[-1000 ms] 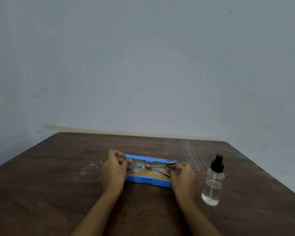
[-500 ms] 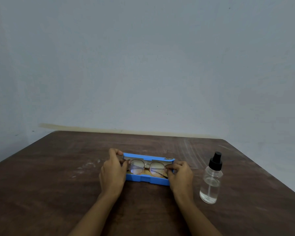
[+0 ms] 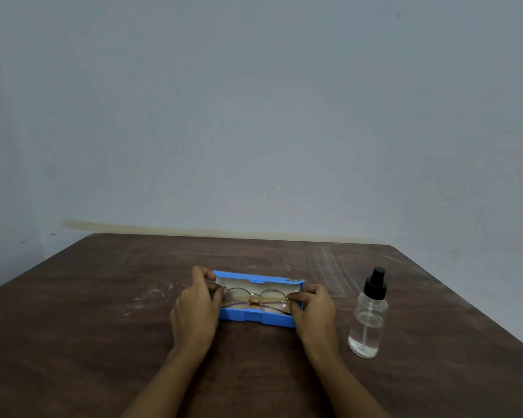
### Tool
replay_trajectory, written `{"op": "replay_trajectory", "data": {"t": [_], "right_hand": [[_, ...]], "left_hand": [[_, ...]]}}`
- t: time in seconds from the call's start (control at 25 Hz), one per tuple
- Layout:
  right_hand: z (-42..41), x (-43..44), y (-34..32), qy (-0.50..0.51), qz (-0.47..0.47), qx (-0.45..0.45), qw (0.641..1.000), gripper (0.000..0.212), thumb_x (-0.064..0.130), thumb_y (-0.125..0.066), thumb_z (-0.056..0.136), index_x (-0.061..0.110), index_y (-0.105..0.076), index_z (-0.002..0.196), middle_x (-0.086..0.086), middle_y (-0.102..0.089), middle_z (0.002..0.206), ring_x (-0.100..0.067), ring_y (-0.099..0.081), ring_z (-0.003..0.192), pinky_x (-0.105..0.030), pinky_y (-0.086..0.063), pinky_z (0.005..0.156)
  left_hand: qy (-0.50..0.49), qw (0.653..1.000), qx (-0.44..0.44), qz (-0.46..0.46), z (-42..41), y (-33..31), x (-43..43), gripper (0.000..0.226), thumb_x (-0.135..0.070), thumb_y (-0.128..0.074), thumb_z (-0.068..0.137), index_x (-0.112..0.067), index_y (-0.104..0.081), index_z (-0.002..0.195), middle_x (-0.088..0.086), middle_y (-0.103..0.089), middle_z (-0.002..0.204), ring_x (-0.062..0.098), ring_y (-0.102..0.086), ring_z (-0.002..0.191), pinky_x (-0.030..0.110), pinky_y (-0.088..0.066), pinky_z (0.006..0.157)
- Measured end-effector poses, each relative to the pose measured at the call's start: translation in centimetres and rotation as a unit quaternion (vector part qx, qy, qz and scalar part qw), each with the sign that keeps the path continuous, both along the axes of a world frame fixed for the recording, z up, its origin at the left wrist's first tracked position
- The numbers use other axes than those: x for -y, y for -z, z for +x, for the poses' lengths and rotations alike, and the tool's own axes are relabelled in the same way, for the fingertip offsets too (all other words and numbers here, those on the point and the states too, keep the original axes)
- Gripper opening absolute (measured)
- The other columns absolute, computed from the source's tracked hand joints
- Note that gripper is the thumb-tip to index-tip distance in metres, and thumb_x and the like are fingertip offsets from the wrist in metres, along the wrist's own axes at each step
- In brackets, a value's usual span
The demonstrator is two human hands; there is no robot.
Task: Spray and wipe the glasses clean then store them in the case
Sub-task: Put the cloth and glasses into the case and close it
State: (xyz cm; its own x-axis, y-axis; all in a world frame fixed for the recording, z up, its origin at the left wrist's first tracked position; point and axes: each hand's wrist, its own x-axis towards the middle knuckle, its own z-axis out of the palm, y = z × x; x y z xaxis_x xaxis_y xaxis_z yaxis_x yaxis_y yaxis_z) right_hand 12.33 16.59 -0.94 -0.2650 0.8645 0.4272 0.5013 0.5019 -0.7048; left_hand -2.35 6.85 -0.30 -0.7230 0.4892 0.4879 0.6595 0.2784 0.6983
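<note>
An open blue glasses case (image 3: pixel 255 318) lies in the middle of the brown table, its lid up at the back. Thin round-rimmed glasses (image 3: pixel 255 300) sit low inside the case, over a yellowish lining or cloth. My left hand (image 3: pixel 195 309) pinches the left end of the frame, and my right hand (image 3: pixel 316 309) pinches the right end. Both hands rest against the ends of the case.
A clear spray bottle (image 3: pixel 367 318) with a black nozzle stands upright just right of my right hand. The table (image 3: pixel 103 297) has its far edge near a plain grey wall and its right edge slanting away beyond the bottle.
The glasses have come down from the level of the lid's edge into the case, carried by both hands. The bottle has not moved.
</note>
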Motion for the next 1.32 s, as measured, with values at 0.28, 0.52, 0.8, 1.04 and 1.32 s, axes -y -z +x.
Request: {"op": "replay_trajectory", "data": {"t": [0.28,0.52,0.8,1.04,1.32], "right_hand": [[0.3,0.5,-0.3,-0.002,-0.004,-0.033,0.999,0.022,0.01,-0.052,0.088,0.012,-0.067,0.103,0.001,-0.052,0.106,-0.004,-0.045,0.086,-0.017,-0.039,0.071],[0.2,0.8,-0.2,0.017,-0.049,-0.15,0.987,0.013,0.013,-0.042,0.092,0.015,-0.053,0.098,-0.008,-0.061,0.103,-0.016,-0.055,0.088,-0.024,-0.042,0.067],[0.8,1.6,-1.5,-0.119,-0.132,-0.212,0.961,0.04,0.037,-0.03,0.096,0.03,-0.038,0.135,0.002,-0.041,0.142,-0.015,-0.035,0.132,-0.026,-0.027,0.102],[0.8,1.2,-1.1,-0.129,-0.145,-0.196,0.961,0.034,0.033,-0.037,0.096,0.026,-0.051,0.126,0.005,-0.048,0.125,-0.006,-0.042,0.113,-0.023,-0.032,0.093],[0.9,1.1,-0.9,-0.12,-0.113,-0.149,0.975,0.026,0.013,-0.047,0.092,0.017,-0.058,0.115,0.006,-0.045,0.113,-0.008,-0.044,0.102,-0.018,-0.033,0.081]], "left_hand": [[-0.001,1.0,-0.013,0.026,0.1,0.1,0.2,0.021,-0.024,-0.06,0.084,-0.021,-0.045,0.098,-0.005,-0.063,0.086,0.013,-0.055,0.075,0.029,-0.043,0.06],[0.025,0.992,-0.01,0.125,-0.2,0.0,0.3,0.016,-0.01,-0.055,0.084,-0.021,-0.052,0.095,-0.004,-0.049,0.101,0.02,-0.055,0.086,0.028,-0.042,0.066],[0.178,0.947,0.235,0.127,0.8,-0.6,-0.2,0.04,-0.033,-0.03,0.096,-0.019,-0.043,0.131,-0.007,-0.042,0.125,0.013,-0.039,0.119,0.028,-0.033,0.096],[0.172,0.926,0.297,0.158,1.0,-0.5,0.1,0.024,-0.033,-0.033,0.096,-0.017,-0.049,0.101,-0.012,-0.048,0.087,0.001,-0.044,0.079,0.018,-0.033,0.064],[0.145,0.932,0.291,0.164,0.8,0.2,0.2,0.006,-0.021,-0.045,0.093,-0.019,-0.049,0.089,-0.007,-0.05,0.089,0.005,-0.047,0.078,0.019,-0.036,0.063]]}}
